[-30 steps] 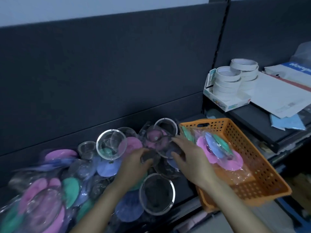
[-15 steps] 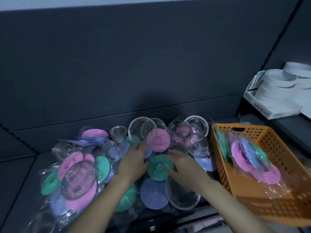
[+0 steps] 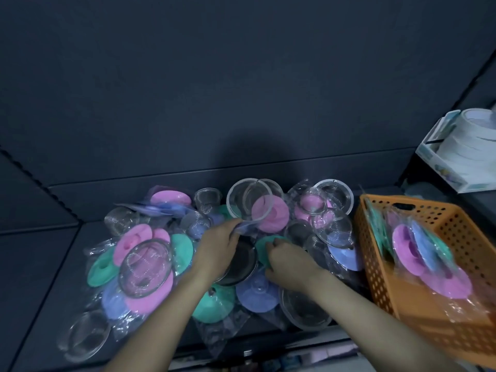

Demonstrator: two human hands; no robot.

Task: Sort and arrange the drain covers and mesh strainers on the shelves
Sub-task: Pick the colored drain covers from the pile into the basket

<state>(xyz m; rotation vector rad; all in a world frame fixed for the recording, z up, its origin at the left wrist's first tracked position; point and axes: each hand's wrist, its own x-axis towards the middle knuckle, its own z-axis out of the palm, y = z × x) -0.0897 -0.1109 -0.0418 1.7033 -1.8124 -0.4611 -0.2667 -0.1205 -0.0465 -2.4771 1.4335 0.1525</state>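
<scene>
Green drain cover (image 3: 264, 247) gripped by right hand (image 3: 291, 264); left hand (image 3: 217, 248) pinches clear strainer packet (image 3: 243, 201).

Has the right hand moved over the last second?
Yes. The right hand has moved left, away from the orange basket, whose left edge it overlapped before; its fingers now curl on a green cover in the pile.

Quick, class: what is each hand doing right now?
Left hand: pinches the clear plastic packet.
Right hand: grips the teal drain cover.
</scene>
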